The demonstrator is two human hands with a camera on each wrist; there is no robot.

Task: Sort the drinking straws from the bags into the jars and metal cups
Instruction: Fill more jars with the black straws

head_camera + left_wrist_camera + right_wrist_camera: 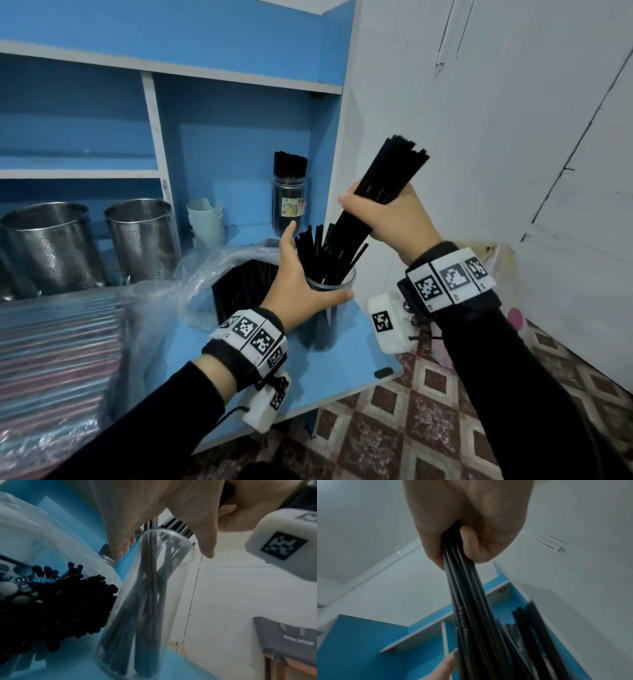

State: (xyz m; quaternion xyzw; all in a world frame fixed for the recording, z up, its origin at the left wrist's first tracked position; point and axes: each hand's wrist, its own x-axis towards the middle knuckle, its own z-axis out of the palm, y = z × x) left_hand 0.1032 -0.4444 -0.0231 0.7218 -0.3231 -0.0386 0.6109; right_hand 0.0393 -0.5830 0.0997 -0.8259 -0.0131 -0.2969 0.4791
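The right hand (387, 216) has its fingers (467, 540) clenched round a thick bundle of black straws (376, 192), tilted, with its lower ends going down into the clear jar (329, 308) that stands near the right front corner of the blue counter (342, 370). The left hand (301, 284) steadies that jar at its rim — thumb and fingers curled partly about the mouth, as the left wrist view shows. The jar already holds some loose black straws leaning at odd angles, so I judge it part filled, with this bundle not yet let go.

At the back of the counter, toward its right edge, a second jar (289, 202) stands packed with black straws; that one looks finished. Much is left, it seems — an open plastic bag (205, 270) just left of the clear jar still holds a heap of black straws (56, 605), a bag of coloured straws (58, 342) lies at the left front, and the two perforated metal cups (137, 236) at the left back show no straws that I can see.
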